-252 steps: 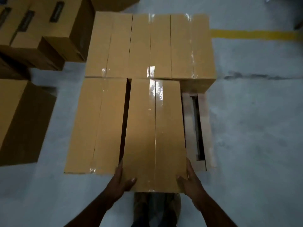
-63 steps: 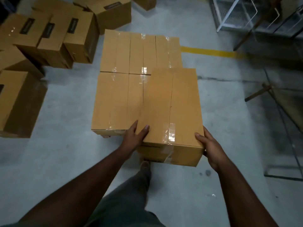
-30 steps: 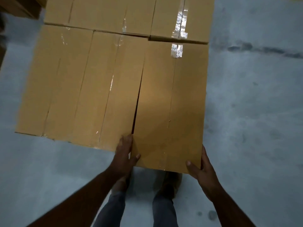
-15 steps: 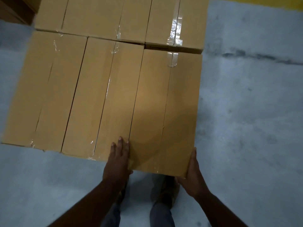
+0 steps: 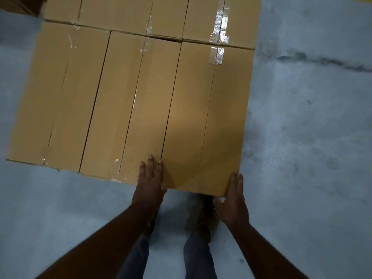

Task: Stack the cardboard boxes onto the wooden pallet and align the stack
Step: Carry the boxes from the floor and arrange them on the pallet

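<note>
Left hand [image 5: 150, 178] lies flat, released, on the near-right cardboard box [image 5: 205, 117]; right hand [image 5: 234, 202], fingers straight, presses its corner. Neighbouring boxes [image 5: 96, 101] abut; concrete floor [image 5: 312, 137] surrounds.

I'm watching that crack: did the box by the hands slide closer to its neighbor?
Yes. The right-hand box slid left against the middle box, closing the dark gap.

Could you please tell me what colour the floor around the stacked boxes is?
The floor is pale grey concrete with darker smudges, seen best in the head view.
</note>
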Action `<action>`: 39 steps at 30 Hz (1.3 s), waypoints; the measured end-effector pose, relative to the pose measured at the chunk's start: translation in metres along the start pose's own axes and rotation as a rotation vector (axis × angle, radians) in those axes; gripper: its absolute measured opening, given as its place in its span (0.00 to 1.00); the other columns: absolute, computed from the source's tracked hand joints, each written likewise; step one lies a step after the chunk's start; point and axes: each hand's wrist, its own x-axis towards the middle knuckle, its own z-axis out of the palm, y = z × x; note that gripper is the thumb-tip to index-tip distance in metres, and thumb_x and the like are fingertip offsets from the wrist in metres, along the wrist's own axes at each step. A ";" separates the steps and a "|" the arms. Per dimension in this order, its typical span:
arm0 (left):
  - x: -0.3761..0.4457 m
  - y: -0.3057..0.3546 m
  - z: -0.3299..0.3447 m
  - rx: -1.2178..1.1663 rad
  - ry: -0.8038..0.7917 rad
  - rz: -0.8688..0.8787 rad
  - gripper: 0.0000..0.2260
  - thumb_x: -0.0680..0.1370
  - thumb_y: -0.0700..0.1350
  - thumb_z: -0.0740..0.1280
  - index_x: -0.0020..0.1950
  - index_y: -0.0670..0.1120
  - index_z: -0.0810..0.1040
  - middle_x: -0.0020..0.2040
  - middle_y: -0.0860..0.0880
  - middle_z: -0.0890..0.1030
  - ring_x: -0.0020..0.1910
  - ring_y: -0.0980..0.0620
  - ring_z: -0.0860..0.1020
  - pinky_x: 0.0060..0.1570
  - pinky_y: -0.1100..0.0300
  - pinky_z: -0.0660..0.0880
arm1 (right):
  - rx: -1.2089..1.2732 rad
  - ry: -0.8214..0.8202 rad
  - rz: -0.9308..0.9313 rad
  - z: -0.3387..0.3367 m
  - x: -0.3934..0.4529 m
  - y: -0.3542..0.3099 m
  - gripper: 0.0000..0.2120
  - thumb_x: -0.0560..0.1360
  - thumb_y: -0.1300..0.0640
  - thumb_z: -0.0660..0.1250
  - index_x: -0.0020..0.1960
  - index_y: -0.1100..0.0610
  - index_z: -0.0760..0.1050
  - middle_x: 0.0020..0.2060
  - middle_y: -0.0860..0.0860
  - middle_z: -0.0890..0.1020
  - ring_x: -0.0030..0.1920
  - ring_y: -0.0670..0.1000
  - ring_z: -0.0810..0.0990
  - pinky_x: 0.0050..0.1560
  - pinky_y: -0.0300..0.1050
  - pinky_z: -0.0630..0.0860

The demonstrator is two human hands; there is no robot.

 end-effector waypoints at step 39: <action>-0.588 -0.478 -0.280 -1.309 0.854 -0.298 0.09 0.81 0.45 0.71 0.60 0.47 0.84 0.53 0.47 0.86 0.53 0.50 0.83 0.48 0.70 0.75 | 0.468 -0.400 -0.566 0.114 -0.551 -0.610 0.08 0.81 0.61 0.68 0.54 0.49 0.81 0.46 0.53 0.83 0.40 0.49 0.79 0.40 0.44 0.75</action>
